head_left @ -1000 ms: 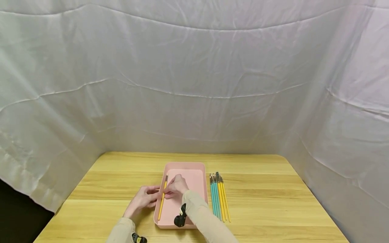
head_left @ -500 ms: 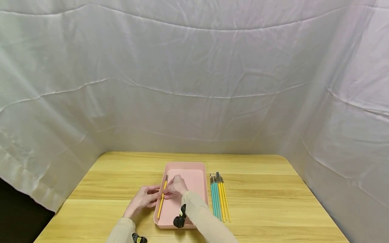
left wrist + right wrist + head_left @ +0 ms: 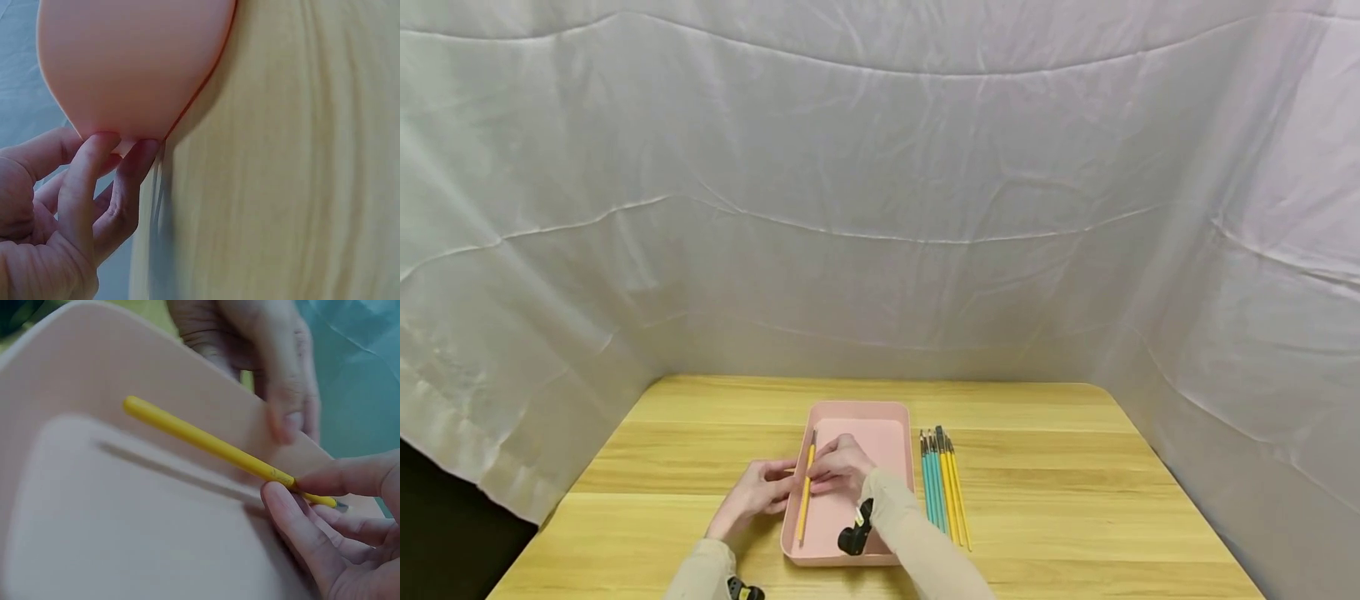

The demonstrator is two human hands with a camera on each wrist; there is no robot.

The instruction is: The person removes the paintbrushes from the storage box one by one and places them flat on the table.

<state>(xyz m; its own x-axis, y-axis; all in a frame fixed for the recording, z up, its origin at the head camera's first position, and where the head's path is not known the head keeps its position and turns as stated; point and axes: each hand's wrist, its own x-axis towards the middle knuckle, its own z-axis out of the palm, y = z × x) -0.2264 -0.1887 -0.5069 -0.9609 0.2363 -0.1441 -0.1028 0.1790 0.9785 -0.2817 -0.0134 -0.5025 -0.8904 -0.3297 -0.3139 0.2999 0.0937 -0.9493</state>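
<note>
A yellow paintbrush [image 3: 804, 510] is pinched between the thumb and fingers of my right hand [image 3: 844, 463], inside the pink tray [image 3: 882, 442] along its left wall. In the right wrist view the paintbrush [image 3: 200, 439] is tilted, its rounded handle end raised above the tray floor and casting a shadow. Its bristle end is mostly hidden behind my fingers there. My left hand [image 3: 756, 495] grips the tray's left wall from outside. The left wrist view shows the thumb and fingertips of my left hand [image 3: 81, 206] pinching the edge of the tray [image 3: 134, 69].
To the right of the tray, teal paintbrushes [image 3: 933, 487] and yellow paintbrushes [image 3: 956, 498] lie side by side, several in all, bristles pointing away. They rest on a wooden table [image 3: 1060, 483]. A pale cloth curtain [image 3: 880, 275] hangs round its back and sides.
My right hand has shifted slightly right with the yellow paintbrush, whose near end has moved right, away from the tray's left wall. My left hand stays on the tray.
</note>
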